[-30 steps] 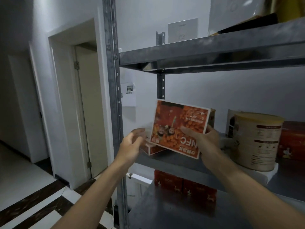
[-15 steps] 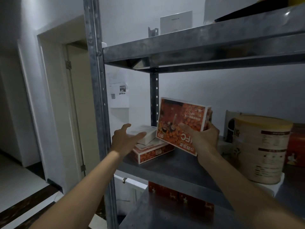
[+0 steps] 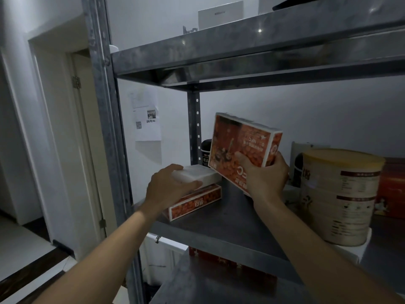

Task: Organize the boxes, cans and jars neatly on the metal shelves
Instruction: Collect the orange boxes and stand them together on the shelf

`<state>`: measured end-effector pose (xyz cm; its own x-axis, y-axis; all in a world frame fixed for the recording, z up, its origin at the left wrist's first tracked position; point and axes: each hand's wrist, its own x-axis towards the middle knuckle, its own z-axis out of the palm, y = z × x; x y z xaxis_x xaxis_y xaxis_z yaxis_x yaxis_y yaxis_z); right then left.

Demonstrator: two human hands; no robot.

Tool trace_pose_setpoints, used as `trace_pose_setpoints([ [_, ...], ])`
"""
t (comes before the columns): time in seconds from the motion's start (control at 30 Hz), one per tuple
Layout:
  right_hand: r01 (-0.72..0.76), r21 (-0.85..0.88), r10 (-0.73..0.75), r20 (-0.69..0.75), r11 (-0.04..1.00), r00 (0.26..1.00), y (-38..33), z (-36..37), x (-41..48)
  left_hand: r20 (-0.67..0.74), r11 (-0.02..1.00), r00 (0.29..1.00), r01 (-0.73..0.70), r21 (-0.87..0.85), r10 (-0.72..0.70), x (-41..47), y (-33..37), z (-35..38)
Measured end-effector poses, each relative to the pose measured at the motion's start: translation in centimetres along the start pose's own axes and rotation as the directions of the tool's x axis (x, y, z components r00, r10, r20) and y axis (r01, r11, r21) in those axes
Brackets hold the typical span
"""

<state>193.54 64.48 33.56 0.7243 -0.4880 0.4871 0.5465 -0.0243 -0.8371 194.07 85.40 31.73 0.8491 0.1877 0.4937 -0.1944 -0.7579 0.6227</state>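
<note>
My right hand [image 3: 264, 176] grips an orange box [image 3: 242, 143], held tilted and upside down above the middle metal shelf [image 3: 219, 224]. My left hand [image 3: 168, 187] lies on a small white box [image 3: 198, 175], fingers curled over its front end. That white box rests on a flat orange box [image 3: 197, 201] at the shelf's left end. A dark jar [image 3: 206, 153] stands behind them by the rear post. To the right a large cream can [image 3: 339, 196] sits on a white box [image 3: 359, 249].
The front metal post [image 3: 105, 119] stands just left of my left arm. An upper shelf [image 3: 252, 55] hangs overhead. Red boxes [image 3: 219, 260] line the lower shelf. A red box [image 3: 392, 187] sits behind the can. A doorway lies at the left.
My left hand has reached forward and come down onto the white box. My right hand has lifted the orange box a little and tilted it. The camera has moved closer to the shelf.
</note>
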Motion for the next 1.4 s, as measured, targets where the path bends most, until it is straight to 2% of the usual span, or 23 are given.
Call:
trace_pose_setpoints([
  [0.1,0.017,0.038,-0.016,-0.027,0.999,1.0,-0.7,0.0,0.5,-0.02,0.999,0.999,-0.031,0.01,0.031,-1.0,0.9,0.6],
  [0.2,0.027,0.066,-0.025,-0.03,0.997,0.999,-1.5,-0.2,0.9,-0.047,0.989,0.991,-0.121,0.079,0.125,-2.3,1.4,1.3],
  [0.37,0.035,0.089,-0.033,-0.016,0.995,0.999,-1.9,-0.8,0.9,-0.075,0.969,0.969,-0.226,0.104,0.234,-4.8,1.7,2.9],
  [0.73,0.034,0.016,-0.035,0.064,0.999,0.997,-2.7,-1.5,-0.8,-0.079,0.952,0.965,-0.231,0.203,0.251,-7.7,2.5,3.7],
  [0.83,0.026,0.012,-0.026,0.075,1.0,0.997,-2.8,-1.7,-1.3,-0.042,0.922,0.956,-0.268,0.281,0.291,-8.5,2.3,3.5],
  [0.97,0.022,-0.003,-0.022,0.076,1.0,0.997,-3.0,-2.0,-1.9,0.078,0.896,0.952,-0.305,0.322,0.296,-8.9,2.0,2.5],
  [1.07,0.023,-0.009,-0.023,0.082,1.0,0.996,-3.2,-2.0,-2.1,0.021,0.924,0.951,-0.304,0.232,0.307,-8.5,1.9,1.4],
  [1.17,0.027,-0.033,-0.024,0.09,0.999,0.996,-3.1,-2.0,-2.4,-0.056,0.976,0.981,-0.18,0.12,0.187,-7.0,0.6,0.0],
  [1.27,0.025,-0.043,-0.02,0.098,0.999,0.995,-2.9,-1.8,-2.6,-0.057,0.994,0.994,-0.084,0.073,0.088,-5.3,-0.9,-1.1],
  [1.33,0.021,-0.04,-0.017,0.104,0.999,0.994,-2.8,-1.8,-2.7,-0.031,0.995,0.999,0.011,-0.096,-0.014,-4.8,-1.5,-2.1],
  [1.4,0.022,-0.043,-0.017,0.111,0.999,0.994,-2.6,-1.8,-2.7,0.094,0.97,0.995,0.035,-0.239,-0.013,-4.5,-2.6,-2.8],
])
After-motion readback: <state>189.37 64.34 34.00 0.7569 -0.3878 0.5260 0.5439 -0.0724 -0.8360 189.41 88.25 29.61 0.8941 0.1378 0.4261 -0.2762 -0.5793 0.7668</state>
